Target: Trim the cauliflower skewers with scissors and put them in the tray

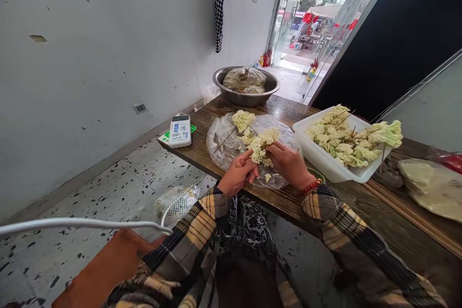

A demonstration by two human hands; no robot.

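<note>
My left hand and my right hand meet over a clear plastic bag spread on the wooden table. Between them is a piece of cauliflower, with the fingers of both hands closed on it. Just beyond it, a skewered cauliflower floret lies on the bag, its thin stick pointing toward the near left. Small crumbs of cauliflower are scattered under my hands. To the right, a white plastic tub holds many florets, several with sticks in them.
A metal basin with filled plastic bags stands at the table's far end. A white power bank lies at the left edge. Bare skewers and a bag of pale flat sheets are at right. A netted bundle rests on the floor.
</note>
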